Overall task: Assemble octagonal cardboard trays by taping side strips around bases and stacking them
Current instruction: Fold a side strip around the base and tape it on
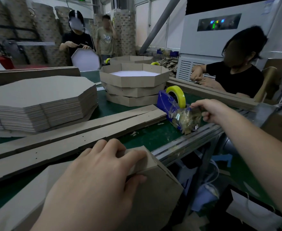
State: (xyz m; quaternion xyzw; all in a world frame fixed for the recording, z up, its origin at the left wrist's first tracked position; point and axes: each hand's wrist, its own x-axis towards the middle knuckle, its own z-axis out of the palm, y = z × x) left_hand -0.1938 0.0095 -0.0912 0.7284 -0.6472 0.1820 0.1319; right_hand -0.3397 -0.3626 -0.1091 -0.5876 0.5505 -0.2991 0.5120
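Note:
My left hand (pixel 96 177) grips the folded side strip (pixel 155 185) against the corner of a cardboard base (pixel 16 205) at the near table edge, fingers over the top and thumb on the outer face. My right hand (pixel 210 112) reaches to the blue tape dispenser (pixel 167 102) with its yellow tape roll (pixel 176 94) and pinches the tape end at the cutter. Flat side strips (pixel 73 139) lie across the green table. A stack of flat octagonal bases (pixel 40 100) sits at left. Three finished trays (pixel 133 84) are stacked behind.
A person in black sits at the right across the table (pixel 232 75). Two other people stand at the back, one holding an octagonal tray (pixel 85 59). The metal table rail (pixel 187 142) runs along the right edge. Cardboard rolls and a white machine fill the background.

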